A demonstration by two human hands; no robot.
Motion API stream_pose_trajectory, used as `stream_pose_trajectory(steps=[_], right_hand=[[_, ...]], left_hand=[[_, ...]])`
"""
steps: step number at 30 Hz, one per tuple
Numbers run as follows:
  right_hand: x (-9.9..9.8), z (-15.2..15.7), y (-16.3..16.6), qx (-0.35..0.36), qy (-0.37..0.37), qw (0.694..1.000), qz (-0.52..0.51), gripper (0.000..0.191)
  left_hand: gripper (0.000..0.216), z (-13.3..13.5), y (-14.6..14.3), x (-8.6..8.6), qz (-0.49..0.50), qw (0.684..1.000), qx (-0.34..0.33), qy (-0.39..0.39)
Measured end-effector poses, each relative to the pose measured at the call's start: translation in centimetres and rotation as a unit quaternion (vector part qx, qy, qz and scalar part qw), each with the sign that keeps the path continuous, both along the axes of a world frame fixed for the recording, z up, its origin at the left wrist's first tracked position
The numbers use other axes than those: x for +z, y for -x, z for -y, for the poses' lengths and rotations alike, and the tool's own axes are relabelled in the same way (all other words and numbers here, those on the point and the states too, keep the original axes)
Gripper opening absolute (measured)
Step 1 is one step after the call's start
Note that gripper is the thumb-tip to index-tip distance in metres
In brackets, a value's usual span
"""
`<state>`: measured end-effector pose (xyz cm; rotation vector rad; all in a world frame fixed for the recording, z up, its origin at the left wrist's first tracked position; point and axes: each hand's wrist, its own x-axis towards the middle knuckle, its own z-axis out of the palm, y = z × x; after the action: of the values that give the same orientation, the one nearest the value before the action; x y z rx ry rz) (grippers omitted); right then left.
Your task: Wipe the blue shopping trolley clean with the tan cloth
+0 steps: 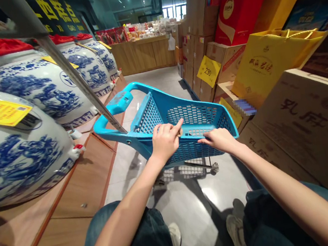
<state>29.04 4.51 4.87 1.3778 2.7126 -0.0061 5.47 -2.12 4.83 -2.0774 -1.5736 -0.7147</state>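
Observation:
A blue plastic shopping cart [186,151] with latticed sides stands sideways in front of me, its handle end to the left. My left hand [166,139] is closed over the near rim around its middle, with one digit sticking out to the right. Farther right along that rim, my right hand [220,139] curls its fingers over the edge. No goods show inside the basket part. A metal pole [82,85] slants from the upper left down to the cart's handle end. One caster wheel [215,167] shows below the cart.
Large blue-and-white porcelain jars [43,90] line a wooden platform [78,186] on the left. Stacked cartons [299,121], a yellow gift bag [270,60] and a red box [239,8] crowd the right. A wooden counter [143,56] with packaged goods crosses the aisle's far end.

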Motion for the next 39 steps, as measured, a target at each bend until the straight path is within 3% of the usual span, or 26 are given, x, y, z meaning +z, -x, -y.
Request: stream_pose_trajectory(steps=[5,9,14,22,26,32,35,39], right_hand=[[-0.9,0.0,-0.5,0.006,0.039,0.997,-0.067,0.046],[-1.0,-1.6,-1.3,-0.012,0.075,0.992,-0.096,0.044],[-0.6,-3.0,-2.3,-0.007,0.100,0.990,-0.104,0.044],[-0.9,-2.3,-2.7,-0.020,0.095,0.991,-0.092,0.047],[-0.8,-1.6,-2.2,-0.031,0.085,0.993,-0.077,0.048],[-0.5,-1.4,-1.9,-0.036,0.097,0.992,-0.078,0.048],[-0.5,-1.8,-2.2,-0.040,0.102,0.991,-0.078,0.049],[-0.5,-2.0,-2.4,-0.040,0.102,0.992,-0.069,0.051]], left_hand=[[0.013,0.2,-1.3,-0.9,-0.011,0.997,-0.074,-0.008],[0.024,-0.3,-2.2,-1.1,-0.075,0.994,-0.078,0.017],[0.026,-0.5,-0.4,0.5,-0.109,0.994,-0.007,0.020],[0.027,2.5,4.4,5.3,-0.057,0.986,0.154,-0.018],[0.028,2.3,3.3,4.3,-0.076,0.984,0.161,0.017],[0.022,1.3,-1.1,0.8,-0.105,0.991,0.061,0.061],[0.020,1.4,-1.1,1.2,-0.107,0.989,0.048,0.092],[0.021,2.1,1.4,3.5,-0.101,0.981,0.077,0.144]])
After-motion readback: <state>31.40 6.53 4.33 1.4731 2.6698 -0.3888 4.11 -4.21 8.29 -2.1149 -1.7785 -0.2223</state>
